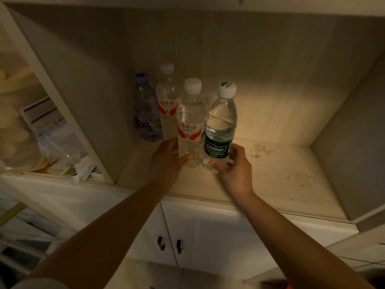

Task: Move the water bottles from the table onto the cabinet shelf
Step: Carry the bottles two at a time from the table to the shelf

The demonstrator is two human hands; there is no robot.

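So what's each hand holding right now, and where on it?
The left hand grips the red-labelled bottle round its lower body. The right hand grips the Cestbon bottle near its base, below the green label.

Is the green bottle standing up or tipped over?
Standing up. The green-label bottle has its white cap on top and its base on the cabinet shelf, while the right hand grips it low down.
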